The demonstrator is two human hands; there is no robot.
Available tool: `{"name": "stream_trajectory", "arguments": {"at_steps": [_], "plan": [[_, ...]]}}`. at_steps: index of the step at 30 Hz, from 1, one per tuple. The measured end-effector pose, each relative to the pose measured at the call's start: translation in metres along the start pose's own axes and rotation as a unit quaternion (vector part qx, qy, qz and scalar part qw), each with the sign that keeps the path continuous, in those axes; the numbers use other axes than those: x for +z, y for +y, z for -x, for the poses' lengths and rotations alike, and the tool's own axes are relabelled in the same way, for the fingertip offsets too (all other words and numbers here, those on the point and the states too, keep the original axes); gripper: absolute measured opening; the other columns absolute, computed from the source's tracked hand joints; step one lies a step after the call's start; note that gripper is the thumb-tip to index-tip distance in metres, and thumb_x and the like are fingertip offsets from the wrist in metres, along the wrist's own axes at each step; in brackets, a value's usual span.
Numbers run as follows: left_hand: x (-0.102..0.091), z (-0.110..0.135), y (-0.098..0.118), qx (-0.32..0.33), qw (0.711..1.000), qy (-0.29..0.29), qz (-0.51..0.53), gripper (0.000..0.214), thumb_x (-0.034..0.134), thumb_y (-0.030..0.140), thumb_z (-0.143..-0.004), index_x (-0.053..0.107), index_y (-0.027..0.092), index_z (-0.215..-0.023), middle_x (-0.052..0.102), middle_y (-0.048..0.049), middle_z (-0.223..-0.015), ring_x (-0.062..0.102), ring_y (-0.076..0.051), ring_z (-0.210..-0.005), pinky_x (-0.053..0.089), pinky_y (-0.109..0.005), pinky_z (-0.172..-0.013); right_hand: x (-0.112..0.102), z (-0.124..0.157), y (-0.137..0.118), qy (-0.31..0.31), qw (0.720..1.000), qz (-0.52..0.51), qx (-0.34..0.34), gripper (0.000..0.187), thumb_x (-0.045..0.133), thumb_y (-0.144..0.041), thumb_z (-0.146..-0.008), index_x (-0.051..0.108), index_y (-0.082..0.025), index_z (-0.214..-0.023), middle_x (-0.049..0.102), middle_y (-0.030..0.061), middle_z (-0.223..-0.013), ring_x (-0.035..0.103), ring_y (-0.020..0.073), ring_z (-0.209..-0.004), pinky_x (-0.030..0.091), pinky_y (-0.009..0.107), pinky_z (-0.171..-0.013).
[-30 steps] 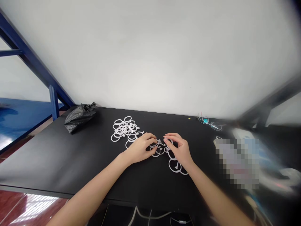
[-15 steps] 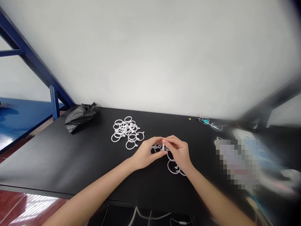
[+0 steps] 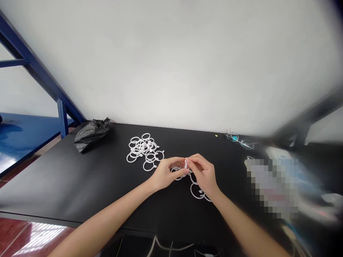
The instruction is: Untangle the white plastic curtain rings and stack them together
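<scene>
- Landmark for everything here is the pile of white rings (image 3: 144,146) on my black tabletop (image 3: 107,175). They overlap in a messy heap, little knobs poking off some of them.
- My left hand (image 3: 165,175) is to the right of the pile and a bit nearer me, thumb and fingertips clamped on a small white piece (image 3: 185,164).
- My right hand (image 3: 205,173) is further right of the pile, fingertips pinched on that same piece, so my hands meet there. Looks like a ring seen edge-on, but my fingers cover too much to be sure.
- More loose rings (image 3: 197,198) lie right of the pile and closer to me, under and between my hands, partly hidden.
- Crumpled black plastic bag (image 3: 92,135): left of the pile, slightly further back.
- Glasses (image 3: 239,142): well to the right of the pile, about level with its far side, near the wall (image 3: 174,78).
- Far right of the pile and nearer me there's a pixelated item (image 3: 272,189), can't tell what.
</scene>
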State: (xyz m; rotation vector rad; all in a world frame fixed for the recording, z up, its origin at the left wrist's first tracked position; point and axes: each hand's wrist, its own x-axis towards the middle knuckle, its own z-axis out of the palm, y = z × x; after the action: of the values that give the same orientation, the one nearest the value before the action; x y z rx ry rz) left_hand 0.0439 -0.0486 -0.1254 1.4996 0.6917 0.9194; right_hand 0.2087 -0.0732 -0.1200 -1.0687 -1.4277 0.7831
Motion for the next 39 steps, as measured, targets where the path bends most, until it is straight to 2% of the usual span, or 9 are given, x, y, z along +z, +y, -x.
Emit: {"name": "stream_trajectory", "arguments": {"at_steps": [7, 11, 14, 19, 23, 26, 29, 34, 39], "plan": [[-0.012, -0.003, 0.000, 0.070, 0.979, 0.047, -0.188, 0.032, 0.068, 0.034, -0.087, 0.065, 0.018, -0.114, 0.071, -0.0080, -0.104, 0.068, -0.021, -0.096, 0.055, -0.034, -0.088, -0.004, 0.000, 0.009, 0.014, 0.999, -0.016, 0.034, 0.017, 0.067, -0.034, -0.088, 0.075, -0.023, -0.097, 0.070, 0.0067, -0.096, 0.068, 0.0197, -0.087, 0.060, 0.032, -0.072], [-0.049, -0.011, -0.003, 0.181, 0.878, 0.163, -0.412, 0.021, 0.059, 0.027, -0.091, 0.065, 0.018, -0.109, 0.067, -0.0106, -0.107, 0.063, -0.023, -0.101, 0.051, -0.040, -0.093, -0.009, -0.003, 0.013, 0.059, 0.995, -0.013, 0.075, 0.024, 0.068, -0.038, -0.086, 0.074, -0.022, -0.102, 0.073, 0.0077, -0.098, 0.068, 0.0201, -0.087, 0.060, 0.031, -0.068], [-0.079, -0.015, -0.008, 0.150, 0.813, 0.225, -0.516, 0.021, 0.057, 0.025, -0.090, 0.067, 0.014, -0.105, 0.065, -0.0133, -0.108, 0.059, -0.027, -0.101, 0.049, -0.044, -0.094, -0.013, -0.005, 0.012, 0.086, 0.993, -0.010, 0.085, 0.023, 0.069, -0.039, -0.085, 0.074, -0.021, -0.099, 0.074, 0.0076, -0.094, 0.068, 0.0190, -0.081, 0.059, 0.030, -0.064], [-0.099, -0.014, -0.009, 0.037, 0.773, 0.237, -0.587, 0.024, 0.059, 0.026, -0.087, 0.069, 0.016, -0.106, 0.068, -0.0108, -0.105, 0.058, -0.030, -0.098, 0.047, -0.047, -0.092, -0.014, -0.006, 0.011, 0.081, 0.993, 0.002, 0.088, 0.022, 0.069, -0.038, -0.085, 0.074, -0.020, -0.096, 0.074, 0.0078, -0.094, 0.067, 0.0189, -0.080, 0.059, 0.031, -0.063], [-0.084, -0.011, 0.002, 0.074, 0.783, 0.232, -0.573, 0.021, 0.056, 0.027, -0.090, 0.067, 0.018, -0.105, 0.068, -0.0092, -0.104, 0.058, -0.028, -0.100, 0.044, -0.048, -0.096, -0.013, -0.003, 0.011, 0.052, 0.994, 0.031, 0.091, 0.020, 0.068, -0.037, -0.085, 0.074, -0.019, -0.094, 0.072, 0.0080, -0.092, 0.067, 0.0192, -0.079, 0.058, 0.031, -0.065], [-0.062, -0.007, 0.009, 0.160, 0.823, 0.098, -0.537, 0.021, 0.051, 0.021, -0.093, 0.064, 0.017, -0.108, 0.066, -0.0090, -0.106, 0.059, -0.023, -0.099, 0.048, -0.040, -0.093, -0.011, -0.002, 0.012, 0.021, 0.994, 0.056, 0.089, 0.019, 0.067, -0.035, -0.086, 0.073, -0.019, -0.092, 0.072, 0.0079, -0.090, 0.067, 0.0198, -0.078, 0.058, 0.032, -0.064], [-0.039, 0.000, 0.008, 0.170, 0.830, -0.041, -0.530, 0.022, 0.048, 0.017, -0.094, 0.063, 0.016, -0.109, 0.063, -0.0109, -0.113, 0.059, -0.023, -0.102, 0.051, -0.039, -0.090, -0.011, -0.002, 0.015, -0.026, 0.993, 0.102, 0.053, 0.016, 0.064, -0.032, -0.088, 0.072, -0.019, -0.094, 0.071, 0.0080, -0.094, 0.068, 0.0204, -0.081, 0.058, 0.033, -0.065], [-0.022, 0.006, -0.004, 0.132, 0.855, -0.065, -0.498, 0.020, 0.049, 0.020, -0.095, 0.061, 0.016, -0.111, 0.057, -0.0142, -0.126, 0.057, -0.026, -0.114, 0.053, -0.042, -0.095, -0.015, -0.003, 0.017, -0.141, 0.966, 0.216, -0.024, 0.027, 0.076, -0.025, -0.077, 0.071, -0.022, -0.103, 0.069, 0.0077, -0.112, 0.065, 0.0268, -0.105, 0.053, 0.044, -0.094], [-0.023, 0.004, -0.004, 0.111, 0.866, -0.076, -0.482, 0.020, 0.052, 0.023, -0.096, 0.060, 0.016, -0.113, 0.064, -0.0113, -0.116, 0.061, -0.025, -0.108, 0.054, -0.040, -0.093, -0.017, -0.002, 0.015, -0.164, 0.964, 0.211, -0.005, 0.032, 0.074, -0.020, -0.079, 0.067, -0.022, -0.110, 0.068, 0.0068, -0.113, 0.066, 0.0246, -0.105, 0.054, 0.041, -0.094]]}}
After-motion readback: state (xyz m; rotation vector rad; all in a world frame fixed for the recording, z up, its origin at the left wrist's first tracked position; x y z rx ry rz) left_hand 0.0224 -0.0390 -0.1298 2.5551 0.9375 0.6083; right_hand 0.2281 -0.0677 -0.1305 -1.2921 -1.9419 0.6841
